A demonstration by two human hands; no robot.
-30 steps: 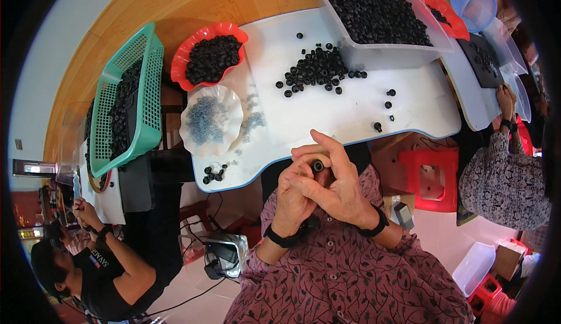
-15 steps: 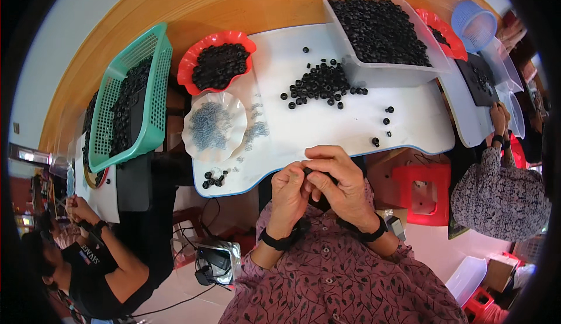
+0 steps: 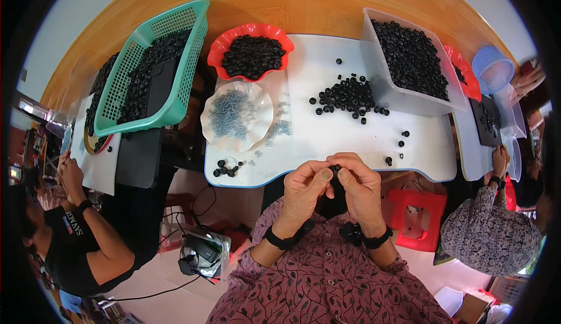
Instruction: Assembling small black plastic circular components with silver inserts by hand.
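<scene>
Just off the table's near edge, my left hand [image 3: 305,190] and my right hand [image 3: 360,189] meet, fingers bent. Between both sets of thumbs and fingertips they pinch a small round black part [image 3: 335,169], most of it covered by the fingers. A loose heap of similar black parts [image 3: 349,96] lies on the white table beyond my hands. Several more [image 3: 228,169] sit at the left corner, and a few [image 3: 388,161] lie to the right. A white wavy-rimmed plate [image 3: 264,116] holds tiny clear bluish pieces [image 3: 231,113], some of which are scattered beside it.
A clear plastic bin [image 3: 403,103] full of black parts stands at the back right. A red scalloped bowl [image 3: 217,48] and a green basket [image 3: 188,84] hold more. People work at both sides, one in a black shirt [image 3: 70,245]. A red stool [image 3: 429,230] stands below.
The view has shifted, so the table sits further right. My right hand has turned more upright, and the black part between my fingertips now shows more.
</scene>
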